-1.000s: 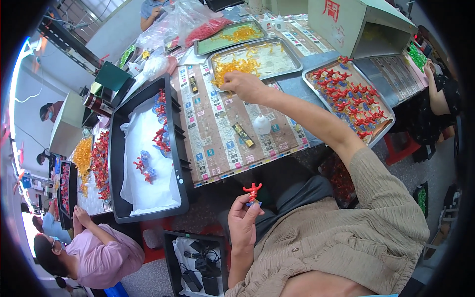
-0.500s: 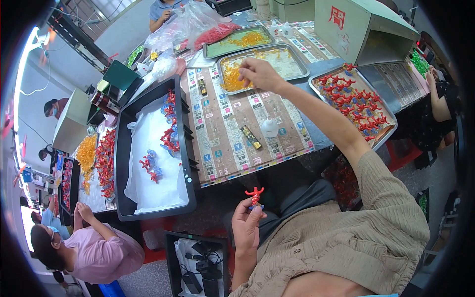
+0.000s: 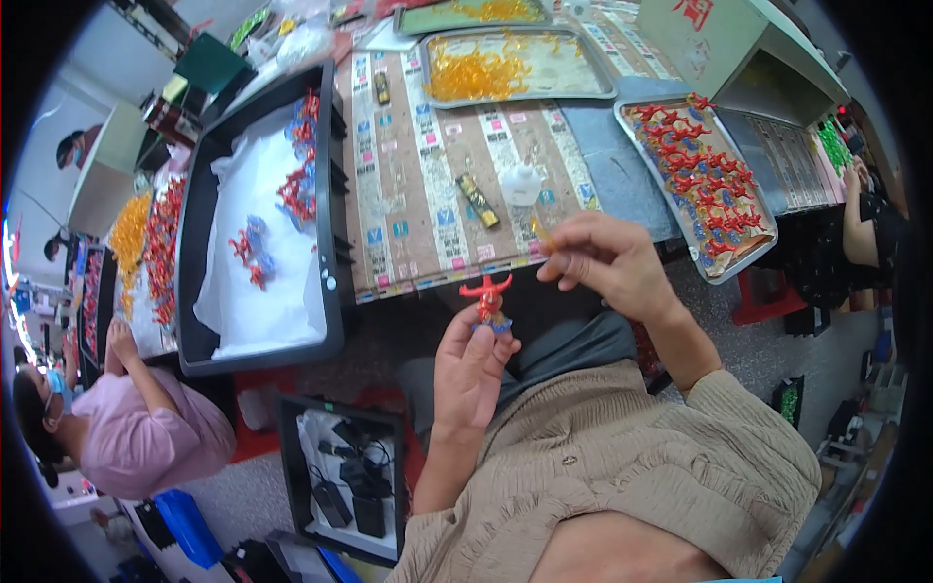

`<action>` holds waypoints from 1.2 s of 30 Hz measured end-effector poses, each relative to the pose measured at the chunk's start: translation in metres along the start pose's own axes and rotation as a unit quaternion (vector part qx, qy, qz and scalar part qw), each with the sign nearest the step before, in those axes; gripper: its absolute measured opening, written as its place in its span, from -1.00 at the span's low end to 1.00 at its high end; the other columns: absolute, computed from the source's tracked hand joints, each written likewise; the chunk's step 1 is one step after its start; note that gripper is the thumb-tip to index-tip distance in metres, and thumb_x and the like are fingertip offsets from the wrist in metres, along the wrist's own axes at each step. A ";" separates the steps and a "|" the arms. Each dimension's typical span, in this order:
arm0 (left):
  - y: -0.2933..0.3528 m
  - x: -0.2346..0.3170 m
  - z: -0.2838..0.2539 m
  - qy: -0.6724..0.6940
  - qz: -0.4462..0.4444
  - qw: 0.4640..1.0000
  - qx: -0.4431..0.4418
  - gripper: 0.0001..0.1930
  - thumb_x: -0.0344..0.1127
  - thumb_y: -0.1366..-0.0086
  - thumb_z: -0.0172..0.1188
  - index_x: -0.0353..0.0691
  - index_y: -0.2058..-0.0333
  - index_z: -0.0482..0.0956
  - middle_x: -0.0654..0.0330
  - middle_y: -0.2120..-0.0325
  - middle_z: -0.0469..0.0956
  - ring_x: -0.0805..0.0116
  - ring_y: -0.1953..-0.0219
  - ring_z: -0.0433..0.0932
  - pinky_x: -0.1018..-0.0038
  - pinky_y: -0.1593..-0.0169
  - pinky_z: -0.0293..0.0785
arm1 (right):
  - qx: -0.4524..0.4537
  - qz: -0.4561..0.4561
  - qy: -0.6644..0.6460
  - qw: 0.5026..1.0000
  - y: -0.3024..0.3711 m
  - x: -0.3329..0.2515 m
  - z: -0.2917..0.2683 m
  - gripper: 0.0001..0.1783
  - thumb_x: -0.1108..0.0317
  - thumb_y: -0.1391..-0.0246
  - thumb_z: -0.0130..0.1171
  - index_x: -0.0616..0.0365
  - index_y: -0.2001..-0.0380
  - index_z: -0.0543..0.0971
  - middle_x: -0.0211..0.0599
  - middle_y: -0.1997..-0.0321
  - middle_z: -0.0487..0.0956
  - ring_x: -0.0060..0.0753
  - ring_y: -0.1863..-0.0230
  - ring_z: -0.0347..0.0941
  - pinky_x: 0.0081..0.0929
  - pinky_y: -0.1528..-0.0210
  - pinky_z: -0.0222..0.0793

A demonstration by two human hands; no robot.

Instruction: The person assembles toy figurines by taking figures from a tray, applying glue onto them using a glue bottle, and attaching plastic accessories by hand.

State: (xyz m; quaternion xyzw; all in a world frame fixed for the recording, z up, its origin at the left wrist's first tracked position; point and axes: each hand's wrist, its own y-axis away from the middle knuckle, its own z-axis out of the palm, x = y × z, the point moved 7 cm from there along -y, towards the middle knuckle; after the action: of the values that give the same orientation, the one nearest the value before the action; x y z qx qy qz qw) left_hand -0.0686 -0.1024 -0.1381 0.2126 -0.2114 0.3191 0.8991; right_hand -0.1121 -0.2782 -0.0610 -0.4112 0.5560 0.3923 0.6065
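My left hand [image 3: 465, 374] grips a small red figurine [image 3: 488, 299] with a blue base, held upright below the table's front edge. To its upper right, my right hand [image 3: 612, 264] pinches a small translucent yellow piece [image 3: 538, 231] between thumb and fingers. The yellow piece is apart from the figurine. Several more yellow pieces [image 3: 471, 70] lie heaped in a metal tray [image 3: 573, 85] across the table. On the table stand a white squeeze bottle [image 3: 521, 185] and, beside it, a black and gold tube [image 3: 477, 201].
At left, a long black crate [image 3: 194, 355] holds red and blue figurines on white paper. A second metal tray [image 3: 707, 276] at right carries rows of them. A pale green box [image 3: 724, 49] stands behind that. Another person [image 3: 146, 428] sits at left; a crate of black adapters [image 3: 391, 544] is below.
My right hand has come back from the tray of yellow pieces toward the figurine, bringing a yellow piece. My left hand still holds the figurine, and the view has shifted.
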 end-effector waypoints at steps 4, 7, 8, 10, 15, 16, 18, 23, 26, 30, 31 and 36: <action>0.000 -0.007 -0.002 0.002 -0.014 1.000 -0.004 -0.66 -0.38 -0.31 0.14 -0.30 -0.03 0.40 0.22 0.19 0.53 0.47 0.21 0.54 0.44 0.06 0.53 | -0.032 -0.074 0.104 0.991 0.022 0.005 0.020 -0.79 0.58 -0.03 0.23 0.32 0.21 0.58 -0.25 0.25 0.55 -0.44 0.28 0.60 -0.66 0.31 0.53; 0.002 -0.013 -0.005 0.017 -0.021 1.000 -0.012 -0.67 -0.38 -0.31 0.14 -0.30 -0.03 0.40 0.21 0.18 0.53 0.46 0.19 0.54 0.43 0.05 0.52 | -0.023 -0.122 0.190 0.974 0.026 0.002 0.028 -0.78 0.55 0.04 0.30 0.30 0.26 0.61 -0.22 0.30 0.56 -0.49 0.34 0.57 -0.66 0.33 0.51; 0.002 -0.014 -0.005 0.020 -0.022 1.000 -0.009 -0.67 -0.38 -0.31 0.14 -0.30 -0.03 0.40 0.21 0.18 0.53 0.46 0.19 0.54 0.43 0.05 0.52 | -0.025 -0.119 0.190 0.974 0.027 0.003 0.029 -0.78 0.55 0.04 0.30 0.30 0.26 0.61 -0.22 0.30 0.56 -0.49 0.34 0.57 -0.66 0.33 0.51; 0.004 -0.014 -0.001 0.019 -0.023 0.999 -0.020 -0.67 -0.40 -0.30 0.15 -0.29 -0.02 0.41 0.20 0.18 0.54 0.44 0.19 0.54 0.42 0.04 0.52 | -0.002 -0.116 0.200 0.973 0.029 0.003 0.027 -0.77 0.54 0.12 0.35 0.24 0.30 0.64 -0.26 0.37 0.60 -0.43 0.38 0.54 -0.57 0.36 0.44; 0.006 -0.018 -0.002 0.018 -0.029 0.999 -0.021 -0.64 -0.41 -0.27 0.18 -0.29 -0.03 0.40 0.19 0.17 0.54 0.42 0.18 0.55 0.42 0.03 0.52 | -0.017 -0.118 0.226 0.967 0.029 0.001 0.029 -0.78 0.54 0.14 0.35 0.23 0.32 0.65 -0.28 0.40 0.59 -0.46 0.41 0.53 -0.58 0.39 0.43; 0.006 -0.018 -0.001 0.010 -0.030 0.999 -0.029 -0.63 -0.41 -0.27 0.19 -0.29 -0.04 0.40 0.18 0.17 0.54 0.42 0.18 0.55 0.42 0.03 0.52 | -0.019 -0.118 0.221 0.968 0.029 0.002 0.030 -0.78 0.54 0.15 0.36 0.23 0.33 0.65 -0.29 0.41 0.59 -0.46 0.41 0.52 -0.58 0.40 0.43; 0.006 -0.018 -0.003 0.008 -0.031 0.999 -0.027 -0.62 -0.40 -0.26 0.20 -0.30 -0.04 0.40 0.18 0.17 0.54 0.42 0.18 0.55 0.42 0.03 0.53 | -0.023 -0.115 0.217 0.969 0.029 0.004 0.030 -0.78 0.55 0.15 0.36 0.23 0.33 0.65 -0.29 0.41 0.59 -0.47 0.42 0.52 -0.59 0.41 0.42; 0.006 -0.018 -0.004 -0.022 -0.021 0.999 -0.029 -0.62 -0.37 -0.26 0.20 -0.32 -0.03 0.40 0.15 0.14 0.54 0.41 0.17 0.56 0.43 0.04 0.54 | -0.034 -0.098 0.201 0.974 0.028 0.006 0.031 -0.78 0.57 0.15 0.34 0.24 0.33 0.64 -0.29 0.42 0.58 -0.48 0.42 0.52 -0.59 0.42 0.43; 0.006 -0.017 -0.003 -0.036 -0.021 0.999 -0.016 -0.61 -0.37 -0.24 0.22 -0.32 -0.02 0.40 0.15 0.17 0.56 0.42 0.20 0.57 0.43 0.05 0.55 | -0.043 -0.098 0.206 0.973 0.028 0.006 0.031 -0.79 0.59 0.14 0.32 0.24 0.33 0.64 -0.29 0.43 0.58 -0.48 0.43 0.52 -0.58 0.42 0.43; 0.006 -0.019 -0.002 -0.063 -0.017 0.998 -0.016 -0.63 -0.39 -0.23 0.24 -0.33 0.01 0.42 0.14 0.21 0.57 0.44 0.24 0.58 0.42 0.06 0.56 | -0.056 -0.087 0.189 0.976 0.026 0.010 0.031 -0.81 0.60 0.13 0.31 0.25 0.35 0.63 -0.29 0.44 0.58 -0.48 0.45 0.51 -0.58 0.42 0.41; 0.006 -0.019 -0.002 -0.066 -0.016 0.998 -0.016 -0.64 -0.39 -0.22 0.24 -0.33 0.02 0.43 0.14 0.22 0.57 0.44 0.25 0.58 0.42 0.06 0.56 | -0.063 -0.090 0.198 0.974 0.026 0.010 0.032 -0.82 0.59 0.12 0.31 0.25 0.36 0.62 -0.29 0.45 0.57 -0.49 0.46 0.50 -0.58 0.43 0.40; 0.007 -0.026 -0.006 -0.028 -0.045 0.999 -0.007 -0.69 -0.47 -0.22 0.23 -0.34 0.06 0.46 0.16 0.19 0.55 0.43 0.21 0.57 0.44 0.06 0.57 | -0.052 -0.093 0.221 0.969 0.028 0.012 0.034 -0.86 0.57 0.12 0.31 0.24 0.40 0.61 -0.30 0.48 0.54 -0.48 0.49 0.47 -0.55 0.47 0.36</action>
State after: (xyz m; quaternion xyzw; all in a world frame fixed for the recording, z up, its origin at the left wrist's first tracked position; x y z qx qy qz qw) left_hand -0.0898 -0.1070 -0.1547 0.2246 -0.2291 0.2702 0.9078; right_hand -0.1255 -0.2362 -0.0729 -0.5689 0.6145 0.2616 0.4800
